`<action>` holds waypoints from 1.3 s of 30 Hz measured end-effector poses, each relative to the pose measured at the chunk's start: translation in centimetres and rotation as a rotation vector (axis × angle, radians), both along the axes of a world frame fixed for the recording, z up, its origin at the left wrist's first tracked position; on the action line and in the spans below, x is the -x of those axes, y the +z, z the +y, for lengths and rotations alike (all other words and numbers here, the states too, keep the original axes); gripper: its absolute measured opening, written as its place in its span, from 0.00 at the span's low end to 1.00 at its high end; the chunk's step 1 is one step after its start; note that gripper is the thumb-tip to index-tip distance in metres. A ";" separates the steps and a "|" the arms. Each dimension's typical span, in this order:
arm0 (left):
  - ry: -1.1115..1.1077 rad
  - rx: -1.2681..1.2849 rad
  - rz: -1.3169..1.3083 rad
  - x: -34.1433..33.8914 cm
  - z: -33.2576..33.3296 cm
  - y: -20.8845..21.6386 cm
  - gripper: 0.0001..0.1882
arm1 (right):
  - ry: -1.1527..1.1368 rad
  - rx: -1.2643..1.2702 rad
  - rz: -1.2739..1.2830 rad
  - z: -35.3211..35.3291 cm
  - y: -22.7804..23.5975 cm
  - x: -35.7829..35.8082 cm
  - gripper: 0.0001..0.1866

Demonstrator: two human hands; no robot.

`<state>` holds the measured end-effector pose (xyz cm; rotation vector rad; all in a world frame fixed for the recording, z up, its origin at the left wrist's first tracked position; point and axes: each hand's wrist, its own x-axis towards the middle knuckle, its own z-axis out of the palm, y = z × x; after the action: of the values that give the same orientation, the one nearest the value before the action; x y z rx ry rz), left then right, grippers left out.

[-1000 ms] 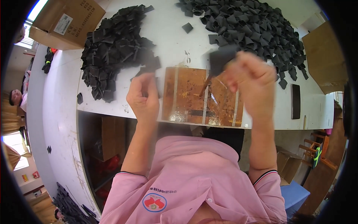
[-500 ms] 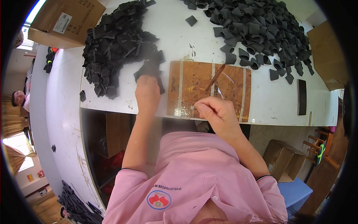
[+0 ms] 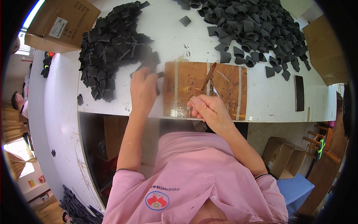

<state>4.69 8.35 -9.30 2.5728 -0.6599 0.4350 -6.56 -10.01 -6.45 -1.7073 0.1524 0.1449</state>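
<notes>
My left hand [image 3: 143, 91] is at the near right edge of a heap of flat black pieces [image 3: 112, 48]. Its fingers are curled down and pinch at a dark piece, partly hidden beneath them. Over the near edge of a brown board [image 3: 182, 82] with pale strips, my right hand [image 3: 212, 112] is closed, thumb pressed against the fingers. Whatever is at its fingertips is too small to make out. A pointed brown stick-like tool [image 3: 209, 76] lies on the board, beside a shiny clear strip [image 3: 216, 92].
A large heap of black tube-shaped sleeves [image 3: 257, 31] covers the far right of the white table [image 3: 167, 41]. A dark phone [image 3: 299, 93] lies near the right end. Cardboard boxes stand at far left [image 3: 61, 28] and right [image 3: 326, 48]. One loose black piece [image 3: 185, 21] lies between the heaps.
My left hand has turned, its fingers shifting slightly farther over the black pieces. My right hand stays closed above the board, moved slightly left. The whole view has shifted a little.
</notes>
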 end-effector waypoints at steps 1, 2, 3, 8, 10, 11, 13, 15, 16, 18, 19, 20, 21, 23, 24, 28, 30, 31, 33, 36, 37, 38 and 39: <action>-0.179 0.050 0.007 0.7 -0.4 1.4 0.08 | -0.046 -0.131 0.079 0.2 0.5 -0.2 0.22; -0.359 0.105 0.017 1.5 -0.9 2.6 0.09 | -0.096 -0.258 0.158 0.1 0.7 -0.4 0.20; -0.452 0.149 0.041 2.4 -1.5 3.6 0.11 | -0.106 -0.254 0.162 0.1 0.8 -0.5 0.20; -0.248 0.867 0.373 7.5 -3.7 4.5 0.13 | -0.159 -1.140 0.339 -0.3 -0.1 -0.3 0.08; -0.213 1.012 0.530 7.8 -4.1 4.5 0.14 | -0.177 -1.145 0.316 -0.4 0.4 0.0 0.08; -0.208 1.148 0.723 7.8 -4.2 4.8 0.13 | -0.190 -1.157 0.304 -0.5 0.5 0.1 0.07; -0.146 1.265 0.882 7.9 -4.8 4.7 0.09 | -0.183 -1.132 0.310 -0.6 0.4 0.2 0.07; -0.146 1.295 0.943 7.7 -5.0 4.7 0.07 | -0.182 -1.108 0.315 -0.8 0.3 0.3 0.08; -0.145 1.323 1.004 7.6 -5.1 4.7 0.06 | -0.176 -1.122 0.331 -0.9 0.2 0.3 0.08; -0.132 1.285 0.985 7.6 -5.3 4.6 0.05 | -0.176 -1.137 0.343 -1.0 0.2 0.5 0.09; -0.117 1.247 0.963 7.6 -5.5 4.6 0.04 | -0.205 -0.564 0.213 -1.0 0.3 0.7 0.09; -0.117 1.246 0.962 7.7 -5.5 4.7 0.04 | -0.217 0.006 0.080 -0.8 0.3 0.7 0.09; -0.066 1.119 0.873 7.8 -5.5 5.0 0.03 | -0.218 0.004 0.079 -0.6 0.7 0.8 0.09; -0.019 0.993 0.782 8.1 -5.7 5.1 0.03 | -0.468 0.540 -0.557 -0.4 2.3 1.2 0.09; -0.132 0.882 0.650 8.2 -5.9 4.9 0.02 | -0.468 0.542 -0.558 -0.2 2.3 1.2 0.09; -0.114 0.607 0.220 9.2 -7.5 5.1 0.03 | -0.314 0.323 -0.629 -0.5 2.1 0.9 0.09; -0.121 0.515 -0.005 9.1 -7.9 4.2 0.04 | -0.331 0.687 -0.772 -0.2 2.2 0.5 0.08; -0.035 0.697 0.135 9.3 -8.2 4.2 0.05 | -0.326 0.686 -0.776 -0.1 2.0 0.3 0.08; 0.092 1.174 0.744 9.2 -8.6 7.2 0.09 | -0.420 0.709 -0.658 -0.3 1.2 0.1 0.07; -0.249 1.733 1.365 7.8 -7.0 7.0 0.10 | -0.397 0.165 -0.316 -0.9 2.9 0.7 0.07; -0.360 1.761 1.465 7.9 -6.8 7.3 0.11 | -0.374 -0.173 -0.182 -1.4 2.4 0.5 0.06; -0.373 1.761 1.464 8.1 -6.9 7.3 0.11 | -0.377 -0.167 -0.190 -1.8 2.5 0.6 0.06; -0.250 1.451 1.114 8.5 -7.2 7.3 0.11 | -0.300 -0.585 -0.022 -2.2 2.6 0.7 0.06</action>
<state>-3.82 1.18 -2.03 0.9948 -0.0817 -0.4799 -7.30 -12.18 -3.81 -1.0877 0.3142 -0.0517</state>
